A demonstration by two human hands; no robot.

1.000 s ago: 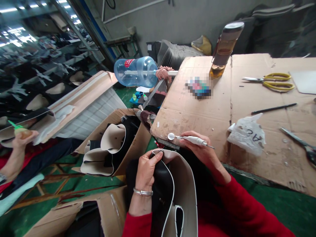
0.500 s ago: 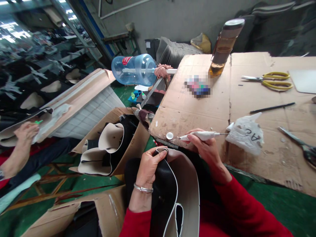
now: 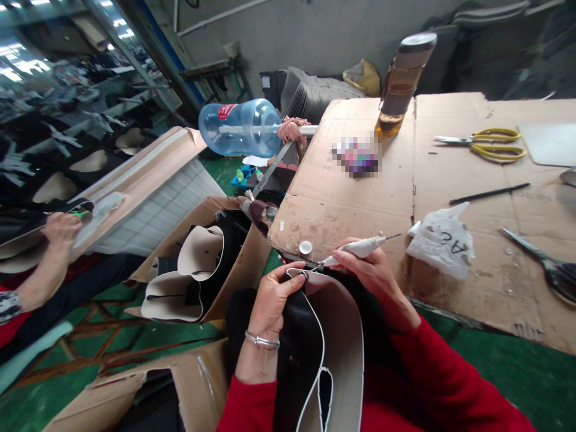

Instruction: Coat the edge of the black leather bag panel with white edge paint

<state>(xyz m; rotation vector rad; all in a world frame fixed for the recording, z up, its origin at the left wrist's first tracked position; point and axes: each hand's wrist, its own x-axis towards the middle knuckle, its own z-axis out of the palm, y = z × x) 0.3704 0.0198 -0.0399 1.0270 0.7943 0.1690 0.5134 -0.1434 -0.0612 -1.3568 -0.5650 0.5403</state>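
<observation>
A black piece with a cream lining and white edges (image 3: pixel 339 324) hangs over my lap. My left hand (image 3: pixel 272 300) pinches its top edge between thumb and fingers. In my right hand (image 3: pixel 371 270) is a white pen-like tool (image 3: pixel 360 248) with a thin metal tip at each end. Its left tip is at the piece's top edge, close to my left fingertips; whether it touches is too small to tell. A small round white cap (image 3: pixel 305 247) lies on the cardboard-covered table (image 3: pixel 360 198) just beyond.
Yellow-handled scissors (image 3: pixel 495 146), a black stick (image 3: pixel 490 193), dark scissors (image 3: pixel 549 264), a plastic bag (image 3: pixel 443 240) and a bottle (image 3: pixel 405 84) are on the table. Left are a box of black pieces (image 3: pixel 238 264), a water jug (image 3: pixel 240 127) and another person's hand (image 3: pixel 63 228).
My right hand has brought the white tool left and down, so its tip is now at the piece's edge. The other person's hand has moved right and up.
</observation>
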